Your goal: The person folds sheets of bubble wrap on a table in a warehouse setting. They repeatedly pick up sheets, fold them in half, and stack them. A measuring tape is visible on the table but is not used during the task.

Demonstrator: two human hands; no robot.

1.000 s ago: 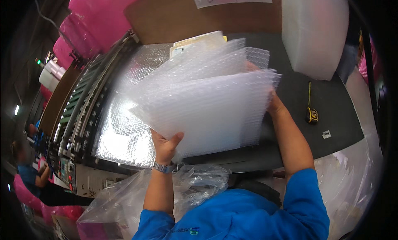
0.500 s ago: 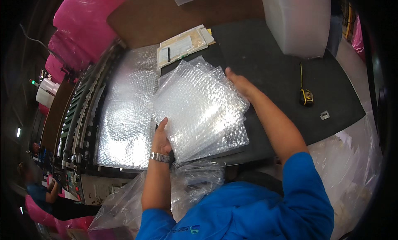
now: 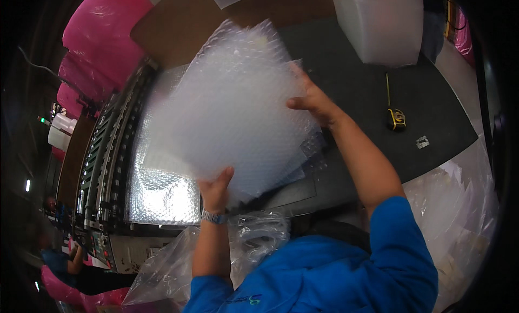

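Between my two hands is a raised stack of clear bubble wrap sheets, tilted and blurred by motion. My left hand grips the near left corner, with its thumb on top and a metal-banded watch at the wrist. At the right edge, my right hand is closed round the sheets, its thumb lying over the upper face. The fingers of both hands are partly hidden behind the wrap. Under and left of the stack, a length of bubble wrap lies flat beside the machine.
A yellow and black tape measure and a small silvery scrap lie on the dark tabletop. A tall translucent roll stands at the far right. Rollers and pink rolls are leftward. Another person works at lower left.
Both hands have lifted the sheets, whose far edge now reaches higher and hides the clipboard and pen. My right thumb has moved inward over the top sheet.
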